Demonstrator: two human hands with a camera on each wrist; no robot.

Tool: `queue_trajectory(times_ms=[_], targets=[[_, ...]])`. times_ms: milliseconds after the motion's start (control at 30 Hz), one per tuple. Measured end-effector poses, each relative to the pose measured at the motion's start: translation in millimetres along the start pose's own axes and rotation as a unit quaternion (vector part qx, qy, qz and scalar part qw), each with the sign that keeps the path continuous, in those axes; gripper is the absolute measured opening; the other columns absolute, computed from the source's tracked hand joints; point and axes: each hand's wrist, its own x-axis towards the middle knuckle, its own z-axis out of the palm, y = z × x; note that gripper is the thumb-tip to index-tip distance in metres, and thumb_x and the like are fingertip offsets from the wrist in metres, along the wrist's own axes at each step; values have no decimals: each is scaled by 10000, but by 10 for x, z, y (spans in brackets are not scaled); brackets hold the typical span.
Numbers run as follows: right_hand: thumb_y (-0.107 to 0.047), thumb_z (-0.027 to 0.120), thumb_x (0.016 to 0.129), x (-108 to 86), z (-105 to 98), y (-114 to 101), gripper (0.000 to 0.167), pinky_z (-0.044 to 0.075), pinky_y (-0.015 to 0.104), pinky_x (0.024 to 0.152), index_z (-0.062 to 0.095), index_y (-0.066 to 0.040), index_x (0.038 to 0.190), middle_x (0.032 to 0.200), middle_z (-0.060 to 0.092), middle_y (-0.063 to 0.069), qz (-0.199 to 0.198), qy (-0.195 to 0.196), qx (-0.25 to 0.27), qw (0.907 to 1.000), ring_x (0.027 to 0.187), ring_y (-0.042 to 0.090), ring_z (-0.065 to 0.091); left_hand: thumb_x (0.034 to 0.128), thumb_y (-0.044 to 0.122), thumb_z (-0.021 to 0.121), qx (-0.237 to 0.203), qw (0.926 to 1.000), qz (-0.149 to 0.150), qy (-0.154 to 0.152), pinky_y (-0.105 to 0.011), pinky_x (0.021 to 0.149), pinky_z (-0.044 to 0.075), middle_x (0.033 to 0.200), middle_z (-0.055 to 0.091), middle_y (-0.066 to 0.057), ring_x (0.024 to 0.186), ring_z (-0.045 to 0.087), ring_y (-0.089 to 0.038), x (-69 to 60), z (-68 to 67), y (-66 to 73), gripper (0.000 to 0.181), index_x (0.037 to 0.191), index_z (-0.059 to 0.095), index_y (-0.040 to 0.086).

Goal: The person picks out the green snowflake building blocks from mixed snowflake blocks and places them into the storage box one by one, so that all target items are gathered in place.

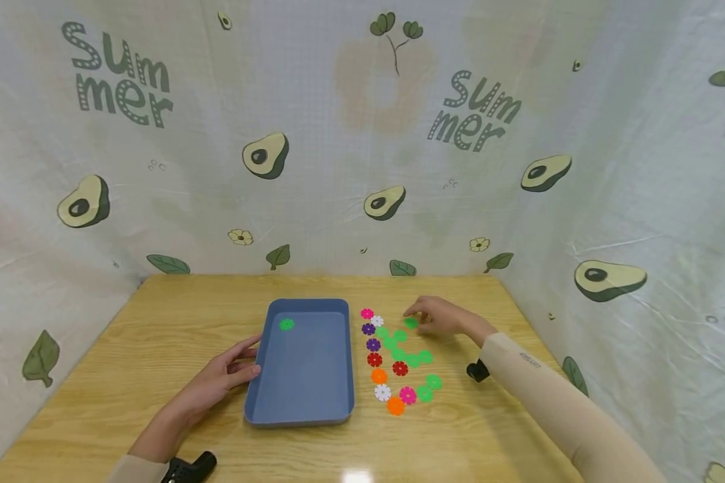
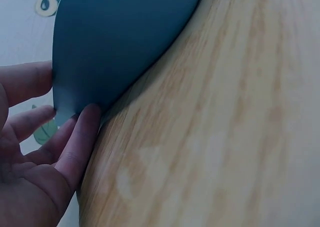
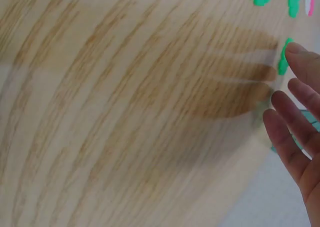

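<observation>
My left hand [image 1: 225, 370] rests against the left side of a blue-grey rectangular tray [image 1: 348, 362]. In the left wrist view its fingers [image 2: 82, 137] touch the tray's outer wall [image 2: 115, 42] without curling round it. One green flower-shaped piece [image 1: 286, 325] lies inside the tray, toward its far left. On the right, my right hand [image 1: 444, 316] hovers low over the table at a green flower piece [image 1: 411, 323], with thumb and fingers spread about it. That same green piece [image 3: 285, 58] shows beside a fingertip in the right wrist view; no pinch is visible.
Right of the tray lie several flat flower pieces: green [image 1: 397, 353], purple [image 1: 373, 345], red [image 1: 400, 368], orange [image 1: 395, 406], white [image 1: 382, 392] and pink [image 1: 407, 395]. A printed curtain [image 1: 314, 221] surrounds the wooden table [image 1: 193, 308] at the back and sides.
</observation>
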Motion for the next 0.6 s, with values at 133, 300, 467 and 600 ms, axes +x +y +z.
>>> queue_trajectory(times_ms=[133,300,467,600], targets=[[-94,754,1002,13,56,66,372,595,435,940,703,-4,1360,1177,656,167,13,110,1,9999,1037,310,696,1069,264,676,1,10000,3,-7,-266,974,537,1587,421,-267,1354,555,-377,8,-7,7,719,1684,323,146],[-125,762,1003,45,113,117,379,587,419,921,705,3,1355,1162,651,170,-100,153,-152,9997,1004,296,673,1065,260,681,-59,10000,-17,-3,-260,968,538,1596,411,-264,1360,552,-374,8,-6,-1,724,1684,322,150],[-157,767,1004,56,129,146,365,561,357,877,725,-13,1336,1135,638,131,-57,194,-352,9992,946,238,626,1063,257,683,-73,10000,-15,-23,-264,971,537,1601,402,-267,1365,546,-380,12,-6,2,728,1685,319,150],[-168,778,995,59,123,164,349,559,340,854,743,-13,1306,1107,633,115,-115,251,-365,9990,930,230,623,1065,251,682,-83,10000,-47,-6,-268,978,536,1603,404,-265,1375,540,-383,16,-4,3,721,1684,323,158]])
